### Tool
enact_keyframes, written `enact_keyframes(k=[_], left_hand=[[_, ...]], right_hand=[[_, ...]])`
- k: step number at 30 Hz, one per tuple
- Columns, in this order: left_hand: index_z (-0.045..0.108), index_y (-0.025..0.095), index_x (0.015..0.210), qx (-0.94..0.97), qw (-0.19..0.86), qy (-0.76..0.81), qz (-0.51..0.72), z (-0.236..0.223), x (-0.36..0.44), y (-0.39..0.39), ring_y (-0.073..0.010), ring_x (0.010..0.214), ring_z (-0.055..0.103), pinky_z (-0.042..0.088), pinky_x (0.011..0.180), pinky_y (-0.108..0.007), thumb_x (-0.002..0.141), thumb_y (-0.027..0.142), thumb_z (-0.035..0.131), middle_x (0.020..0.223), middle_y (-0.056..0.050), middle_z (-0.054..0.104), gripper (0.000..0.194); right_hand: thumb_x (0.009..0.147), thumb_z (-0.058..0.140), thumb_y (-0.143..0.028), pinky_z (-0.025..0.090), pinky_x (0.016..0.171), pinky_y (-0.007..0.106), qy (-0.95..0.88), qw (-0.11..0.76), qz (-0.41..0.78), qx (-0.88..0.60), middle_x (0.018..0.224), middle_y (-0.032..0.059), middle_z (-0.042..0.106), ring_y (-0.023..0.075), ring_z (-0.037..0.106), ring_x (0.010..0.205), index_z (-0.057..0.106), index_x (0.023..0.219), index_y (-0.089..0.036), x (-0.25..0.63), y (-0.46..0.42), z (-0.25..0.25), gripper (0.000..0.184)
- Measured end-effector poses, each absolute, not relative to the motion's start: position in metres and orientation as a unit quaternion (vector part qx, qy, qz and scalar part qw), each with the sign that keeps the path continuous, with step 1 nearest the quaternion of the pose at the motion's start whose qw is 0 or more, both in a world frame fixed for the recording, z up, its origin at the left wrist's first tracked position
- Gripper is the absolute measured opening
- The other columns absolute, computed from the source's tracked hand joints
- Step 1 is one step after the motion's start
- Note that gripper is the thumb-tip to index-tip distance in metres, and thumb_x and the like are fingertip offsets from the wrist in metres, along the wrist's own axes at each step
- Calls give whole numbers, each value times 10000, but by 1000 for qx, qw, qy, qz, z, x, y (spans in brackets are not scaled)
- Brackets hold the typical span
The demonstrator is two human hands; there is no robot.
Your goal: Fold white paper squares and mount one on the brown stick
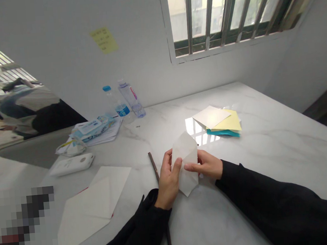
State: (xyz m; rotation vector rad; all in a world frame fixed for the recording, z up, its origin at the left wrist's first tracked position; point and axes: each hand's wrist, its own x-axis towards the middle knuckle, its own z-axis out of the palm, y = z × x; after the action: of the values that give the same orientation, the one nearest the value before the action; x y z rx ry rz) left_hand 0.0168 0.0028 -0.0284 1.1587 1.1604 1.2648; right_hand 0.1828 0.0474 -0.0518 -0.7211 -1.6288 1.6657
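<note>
Right of the dark rod point(153, 163), the left hand point(167, 181) and right hand point(208, 164) held the folded white paper point(186, 150) by opposite sides; it seemed light, easily creased, best gripped gently there.

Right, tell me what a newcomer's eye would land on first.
Probably the folded white paper, held between the left hand and right hand near the middle of the view. Next, perhaps, the bright barred window at upper right, then the yellow note on the wall at upper left.
</note>
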Motion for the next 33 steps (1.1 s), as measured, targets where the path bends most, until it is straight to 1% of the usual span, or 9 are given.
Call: enact_keyframes(k=[1,4,9,13,19,21,24,27,33], left_hand=[[568,203,1241,476,511,486,526,-29,17,3,-282,1178,644,490,1037,-395,906,473,678,1214,-105,690,444],[559,209,1182,470,516,494,519,-27,19,1,-256,1073,680,522,969,-366,908,475,673,1161,-85,701,398],[559,204,1148,479,515,502,504,-23,21,-2,-240,1029,685,536,911,-333,931,459,649,1161,-76,701,347],[571,194,1191,477,513,509,500,-24,21,-2,-254,1044,690,539,919,-344,931,479,646,1175,-88,708,393],[564,191,1297,489,492,525,493,-29,18,0,-289,1207,635,506,1000,-365,932,516,637,1305,-118,670,494],[557,195,1312,495,490,523,492,-30,18,0,-290,1223,627,502,1006,-366,934,517,635,1322,-118,662,503],[571,204,1290,508,479,521,491,-30,19,0,-277,1160,657,518,970,-357,944,504,627,1284,-104,680,462],[583,199,1264,515,468,524,491,-30,20,0,-264,1104,674,530,937,-344,947,489,629,1245,-96,695,432],[603,183,1237,496,477,530,496,-31,21,0,-263,1039,695,546,891,-340,922,491,657,1194,-99,718,443]], right_hand=[[846,734,-560,508,603,263,-627,346,639,-281,887,56,694,162,622,714,650,1143,-124,183,48,-52,533],[859,731,-509,530,688,295,-626,361,628,-288,928,73,722,186,656,783,675,1110,-115,182,48,-50,471],[839,755,-448,543,792,349,-625,380,605,-315,1023,108,756,243,699,895,702,1084,-112,182,49,-48,419],[809,778,-446,560,794,356,-617,374,622,-305,1023,101,762,251,710,901,694,1079,-121,183,49,-49,430],[777,810,-379,567,795,350,-617,369,630,-295,1033,106,758,241,714,892,682,1093,-109,184,50,-49,435],[781,809,-379,566,809,353,-618,368,630,-293,1054,116,758,243,716,905,683,1112,-104,184,50,-48,448],[779,813,-395,566,818,353,-619,365,634,-286,1061,115,760,245,717,915,687,1126,-105,184,50,-47,470],[775,817,-409,568,795,347,-628,361,624,-294,1028,106,764,247,714,901,698,1115,-107,184,50,-48,470],[790,802,-426,564,781,350,-657,357,581,-321,1015,107,768,261,707,902,722,1110,-112,184,48,-49,455]])
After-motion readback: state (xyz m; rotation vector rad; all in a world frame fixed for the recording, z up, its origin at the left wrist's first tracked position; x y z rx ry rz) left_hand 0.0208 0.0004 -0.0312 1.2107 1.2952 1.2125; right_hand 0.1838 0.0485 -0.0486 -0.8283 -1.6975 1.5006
